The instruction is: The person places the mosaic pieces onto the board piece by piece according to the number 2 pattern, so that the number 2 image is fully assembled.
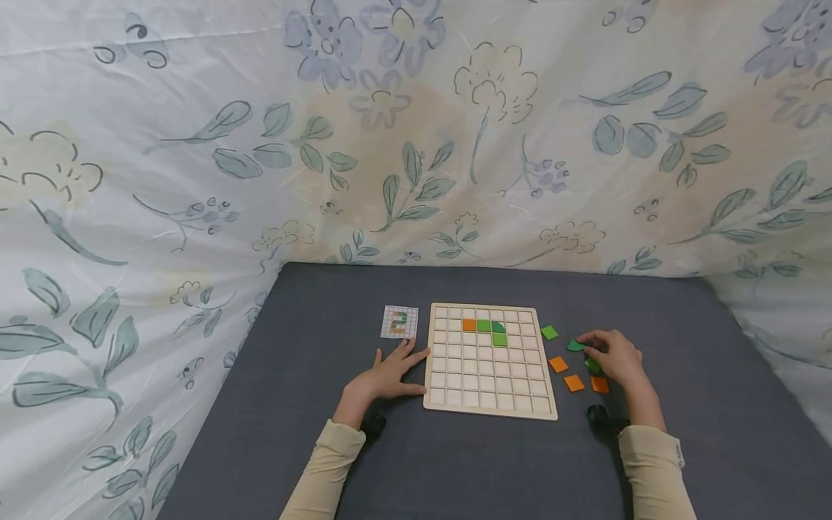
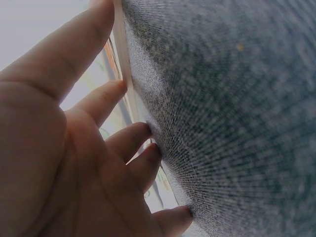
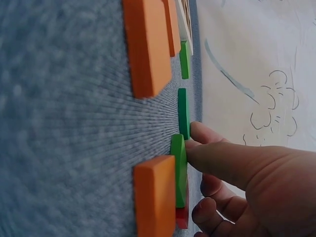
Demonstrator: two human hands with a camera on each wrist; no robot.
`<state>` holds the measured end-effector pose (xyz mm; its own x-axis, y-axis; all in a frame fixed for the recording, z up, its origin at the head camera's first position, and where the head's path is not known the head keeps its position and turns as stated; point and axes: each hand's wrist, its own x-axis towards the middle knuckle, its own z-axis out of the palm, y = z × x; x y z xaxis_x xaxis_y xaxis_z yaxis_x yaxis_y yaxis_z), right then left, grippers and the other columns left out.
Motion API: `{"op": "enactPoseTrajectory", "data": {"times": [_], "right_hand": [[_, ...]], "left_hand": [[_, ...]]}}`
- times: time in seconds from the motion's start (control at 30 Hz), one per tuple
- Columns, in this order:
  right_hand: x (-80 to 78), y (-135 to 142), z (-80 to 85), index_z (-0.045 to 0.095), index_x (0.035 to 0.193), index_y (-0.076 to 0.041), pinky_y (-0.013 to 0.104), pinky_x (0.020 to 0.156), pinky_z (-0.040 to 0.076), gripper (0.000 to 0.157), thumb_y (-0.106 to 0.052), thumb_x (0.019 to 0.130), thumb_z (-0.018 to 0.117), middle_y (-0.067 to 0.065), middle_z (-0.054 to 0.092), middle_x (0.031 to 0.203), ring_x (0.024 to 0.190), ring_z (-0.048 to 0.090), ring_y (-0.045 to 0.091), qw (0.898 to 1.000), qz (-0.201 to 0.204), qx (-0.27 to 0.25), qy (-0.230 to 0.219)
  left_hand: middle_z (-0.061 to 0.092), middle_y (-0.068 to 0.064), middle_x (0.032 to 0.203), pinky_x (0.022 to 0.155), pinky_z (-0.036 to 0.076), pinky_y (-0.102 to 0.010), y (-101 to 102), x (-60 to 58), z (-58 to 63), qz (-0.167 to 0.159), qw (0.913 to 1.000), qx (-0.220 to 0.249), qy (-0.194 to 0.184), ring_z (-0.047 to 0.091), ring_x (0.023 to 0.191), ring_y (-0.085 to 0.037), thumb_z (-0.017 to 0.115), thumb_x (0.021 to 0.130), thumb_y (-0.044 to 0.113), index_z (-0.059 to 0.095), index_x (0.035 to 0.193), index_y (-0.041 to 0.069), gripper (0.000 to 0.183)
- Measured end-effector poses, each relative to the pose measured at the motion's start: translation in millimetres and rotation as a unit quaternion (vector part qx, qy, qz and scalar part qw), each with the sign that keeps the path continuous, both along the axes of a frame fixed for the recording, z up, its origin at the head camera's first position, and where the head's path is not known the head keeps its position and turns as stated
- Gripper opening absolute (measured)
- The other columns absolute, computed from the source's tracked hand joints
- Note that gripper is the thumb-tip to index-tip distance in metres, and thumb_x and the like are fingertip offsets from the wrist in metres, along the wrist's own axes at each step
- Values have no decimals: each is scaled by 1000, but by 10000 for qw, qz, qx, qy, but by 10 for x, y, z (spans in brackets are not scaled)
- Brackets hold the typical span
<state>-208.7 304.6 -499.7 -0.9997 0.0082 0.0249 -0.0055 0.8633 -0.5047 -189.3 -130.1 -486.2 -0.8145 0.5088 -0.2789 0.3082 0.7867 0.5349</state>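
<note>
In the head view, my left hand (image 1: 388,375) spreads its fingers beside a wooden grid board (image 1: 492,414); thumb and a finger touch its left edge. The board holds an orange square tile (image 1: 469,325), two light green tiles (image 1: 484,326) and a dark green rounded tile (image 1: 497,327). To the board's right, my right hand (image 1: 616,355) pinches a dark green tile (image 1: 575,345) between thumb and forefinger; it lies at table level. Close by the thumb is a light green tile (image 3: 178,173). The right wrist view shows the other fingers curled loosely.
Three orange tiles (image 1: 574,383) and another light green tile (image 1: 549,332) lie right of the board. A red piece (image 3: 182,217) shows partly behind the green one. A pattern card (image 1: 399,322) lies left of the board on the dark cloth (image 1: 487,469). Patterned fabric hangs behind.
</note>
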Motion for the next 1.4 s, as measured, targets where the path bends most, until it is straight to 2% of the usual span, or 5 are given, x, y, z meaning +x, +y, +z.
{"op": "enactPoseTrajectory", "data": {"times": [0.5, 0.73, 0.87, 1.23, 1.4], "right_hand": [[-14, -21, 7, 67, 99, -3, 51, 69, 27, 20, -20, 89, 63, 15, 54, 88, 79, 47, 29, 9987, -487, -44, -117], [34, -77, 78, 66, 99, -1, 54, 72, 29, 33, -32, 85, 66, 19, 55, 92, 82, 49, 33, 9974, -628, 155, -321], [67, -116, 104, 65, 99, 1, 56, 74, 30, 38, -34, 84, 67, 21, 56, 93, 82, 50, 34, 9958, -755, 230, -462], [45, -165, 97, 62, 108, -1, 51, 68, 29, 51, -44, 81, 68, 14, 51, 86, 75, 46, 26, 9964, -619, 342, -476], [57, -200, 103, 60, 109, -1, 51, 69, 28, 51, -41, 80, 71, 16, 50, 87, 75, 46, 28, 9968, -599, 354, -387]], "left_hand": [[8, -8, 156, 108, -6, -63, 0, 12, -3, 22, 10000, 10, -10, 2, 144, -27, 63, 86, 44, 25, 148, 27, 75], [10, -11, 156, 107, -4, -65, 1, 18, 13, 3, 10000, 7, 13, 5, 143, -29, 63, 85, 43, 26, 148, 23, 76], [9, -11, 156, 107, -4, -64, 3, 13, 17, -6, 10000, 8, 6, 3, 144, -29, 62, 86, 43, 25, 148, 24, 75], [9, -11, 156, 107, -3, -66, 10, 12, 48, 6, 10000, 29, 29, 4, 143, -29, 63, 86, 42, 27, 148, 24, 74], [10, -11, 156, 106, -3, -66, 14, 14, 54, 18, 10000, 39, 20, 5, 143, -30, 63, 86, 42, 27, 148, 24, 74]]}}
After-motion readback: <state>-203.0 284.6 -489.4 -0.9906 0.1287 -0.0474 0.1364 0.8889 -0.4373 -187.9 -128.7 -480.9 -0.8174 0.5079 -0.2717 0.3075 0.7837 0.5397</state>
